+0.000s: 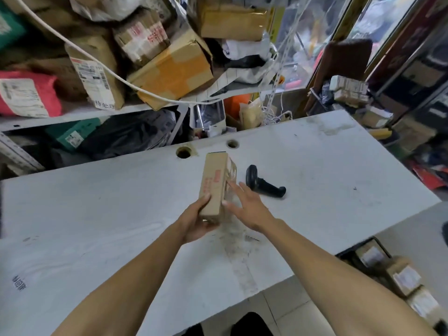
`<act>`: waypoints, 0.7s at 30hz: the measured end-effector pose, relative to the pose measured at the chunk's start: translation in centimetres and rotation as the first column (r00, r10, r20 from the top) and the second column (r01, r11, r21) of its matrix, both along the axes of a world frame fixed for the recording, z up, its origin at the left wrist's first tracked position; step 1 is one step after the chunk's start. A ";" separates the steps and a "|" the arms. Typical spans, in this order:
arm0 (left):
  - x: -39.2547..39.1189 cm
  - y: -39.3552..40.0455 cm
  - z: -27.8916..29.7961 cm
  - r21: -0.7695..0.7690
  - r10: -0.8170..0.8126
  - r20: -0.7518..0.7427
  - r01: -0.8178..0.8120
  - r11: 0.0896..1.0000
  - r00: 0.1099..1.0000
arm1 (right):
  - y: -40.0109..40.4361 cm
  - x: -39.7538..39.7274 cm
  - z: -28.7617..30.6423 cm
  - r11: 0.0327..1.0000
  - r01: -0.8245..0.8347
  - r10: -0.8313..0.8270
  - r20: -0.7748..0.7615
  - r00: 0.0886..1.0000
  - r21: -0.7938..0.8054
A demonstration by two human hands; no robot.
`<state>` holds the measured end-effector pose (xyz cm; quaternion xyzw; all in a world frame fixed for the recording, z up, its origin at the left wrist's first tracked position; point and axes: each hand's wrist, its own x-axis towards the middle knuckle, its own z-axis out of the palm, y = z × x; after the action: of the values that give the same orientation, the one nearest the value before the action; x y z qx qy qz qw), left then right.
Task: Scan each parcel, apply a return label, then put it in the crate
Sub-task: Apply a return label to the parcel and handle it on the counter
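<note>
A narrow cardboard parcel (216, 185) is gripped at its near end by the left hand (197, 220) above the white table (97, 214), while the right hand (247, 204), fingers straight, is laid against its right face, near a black handheld scanner (263, 183).

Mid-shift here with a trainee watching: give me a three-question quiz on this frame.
1. True or false: the left hand grips the cardboard parcel.
2. The black scanner is: A) in the right hand; B) lying on the white table; C) on the shelf.
3. Fill in: the right hand's fingers are ____ against the parcel's side.

Key: 1 true; 2 B; 3 straight.
</note>
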<state>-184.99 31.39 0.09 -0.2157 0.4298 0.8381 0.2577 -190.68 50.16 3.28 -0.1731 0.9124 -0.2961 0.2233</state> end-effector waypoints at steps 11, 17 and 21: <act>-7.3 4.5 -1.2 -0.404 0.380 0.031 -0.337 0.851 0.924 | 2.6 -8.3 -1.9 0.942 -0.333 0.335 -0.041 0.941 0.040; -8.2 5.2 -2.5 -0.304 0.462 0.018 -0.436 0.847 0.887 | 7.4 -13.6 -4.6 0.912 -0.134 0.233 -0.220 0.947 0.388; -8.2 4.5 -2.4 -0.459 0.348 0.070 -0.280 0.843 0.935 | 9.5 -15.6 -7.4 0.835 -0.252 0.313 -0.045 0.949 0.490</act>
<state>-193.20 35.92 -2.32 -0.3983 0.5467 0.7307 0.0926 -206.31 59.67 -4.14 -0.2633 0.9334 -0.0143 0.2434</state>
